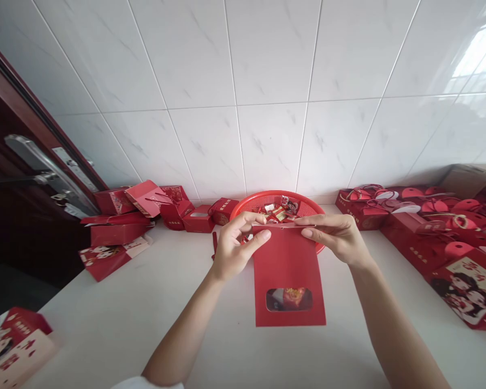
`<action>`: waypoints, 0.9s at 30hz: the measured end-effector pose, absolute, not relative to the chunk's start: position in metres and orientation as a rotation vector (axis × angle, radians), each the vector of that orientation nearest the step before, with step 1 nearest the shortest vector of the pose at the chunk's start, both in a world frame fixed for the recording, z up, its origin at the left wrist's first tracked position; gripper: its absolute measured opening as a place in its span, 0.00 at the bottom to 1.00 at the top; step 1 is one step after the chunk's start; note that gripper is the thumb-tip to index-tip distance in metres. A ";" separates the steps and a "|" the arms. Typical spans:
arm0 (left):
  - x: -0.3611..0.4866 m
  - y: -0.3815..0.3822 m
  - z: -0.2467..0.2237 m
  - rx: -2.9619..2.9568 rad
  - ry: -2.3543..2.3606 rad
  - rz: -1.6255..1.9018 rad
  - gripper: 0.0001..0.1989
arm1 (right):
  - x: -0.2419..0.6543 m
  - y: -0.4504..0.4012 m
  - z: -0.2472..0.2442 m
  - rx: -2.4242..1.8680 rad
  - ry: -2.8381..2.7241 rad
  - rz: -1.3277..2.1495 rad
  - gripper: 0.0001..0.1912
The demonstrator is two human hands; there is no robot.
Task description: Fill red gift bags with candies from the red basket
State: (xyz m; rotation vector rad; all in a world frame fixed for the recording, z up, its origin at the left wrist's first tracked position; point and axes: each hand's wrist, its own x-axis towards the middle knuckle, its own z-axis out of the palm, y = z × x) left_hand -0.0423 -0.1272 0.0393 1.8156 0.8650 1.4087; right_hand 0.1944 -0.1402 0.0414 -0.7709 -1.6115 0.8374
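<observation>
A red paper gift bag (287, 265) stands in front of me, its top edges pinched together. Through the clear window low on its front, wrapped sweets (292, 297) show inside. My left hand (241, 243) grips the top edge at the left, thumb in front and fingers behind. On the right part of the same edge, my right hand (338, 237) pinches in the same way. Right behind the bag sits a red plastic basket (243, 202) holding small wrapped sweets (281, 210); the bag and my hands hide part of it.
Red boxes (121, 232) are piled at the left beside a dark door with a metal handle (32, 178). Many red gift bags with cord handles (425, 232) stand in rows at the right. Another printed box (16, 346) lies at the lower left. A tiled wall (271, 140) closes the back.
</observation>
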 end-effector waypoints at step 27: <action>-0.047 -0.119 0.038 1.763 0.871 1.246 0.18 | 0.190 -0.147 0.054 -0.975 -1.670 0.796 0.14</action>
